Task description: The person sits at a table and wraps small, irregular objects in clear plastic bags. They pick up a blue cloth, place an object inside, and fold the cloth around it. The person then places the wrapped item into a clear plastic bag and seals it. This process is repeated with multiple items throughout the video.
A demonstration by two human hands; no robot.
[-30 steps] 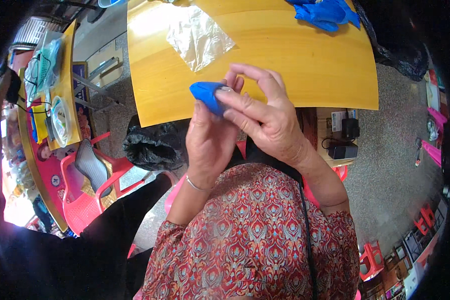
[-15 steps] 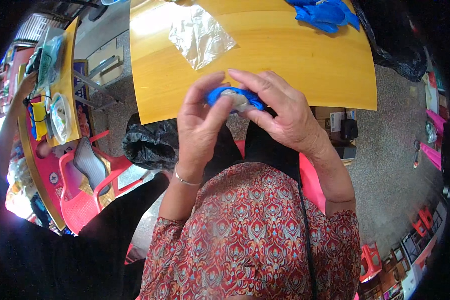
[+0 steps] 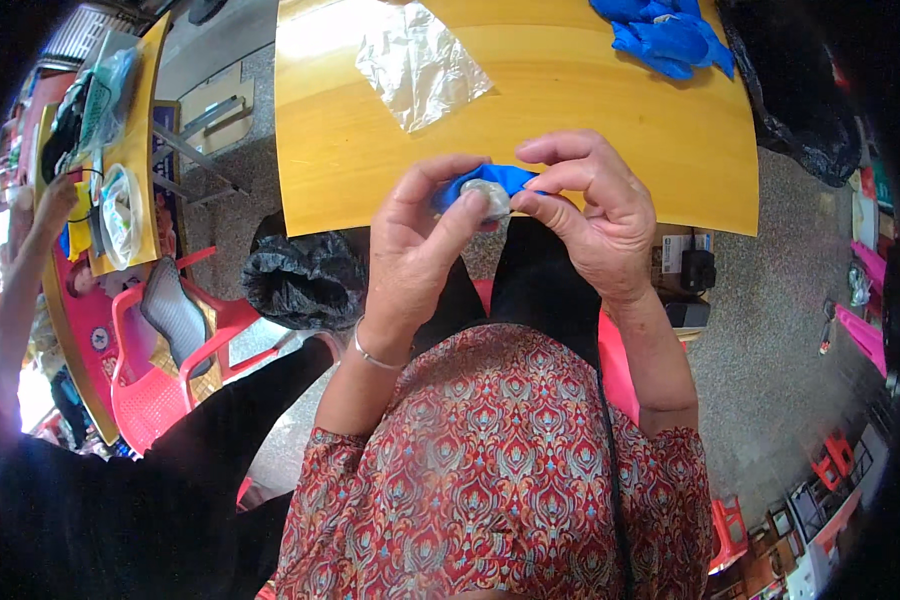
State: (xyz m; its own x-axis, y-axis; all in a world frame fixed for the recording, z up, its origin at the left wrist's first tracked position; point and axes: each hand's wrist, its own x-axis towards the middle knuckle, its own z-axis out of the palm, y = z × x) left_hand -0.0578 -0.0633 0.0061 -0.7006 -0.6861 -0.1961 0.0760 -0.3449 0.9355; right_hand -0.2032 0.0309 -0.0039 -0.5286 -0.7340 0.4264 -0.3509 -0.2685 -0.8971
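Head view, blue piece (image 3: 490,180) pinched between left hand (image 3: 415,250), right hand (image 3: 595,215)

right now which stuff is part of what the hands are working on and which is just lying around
In hand:
- small blue piece, pinched by left hand and right hand
- clear crumpled wad pressed inside it

Lying about:
- clear plastic sheet on the yellow table
- blue pile at the table's far edge
- black bag on the floor
- red chair

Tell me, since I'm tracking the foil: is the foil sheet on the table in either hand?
No, the foil sheet lies flat on the table, apart from both hands, which pinch a blue piece.
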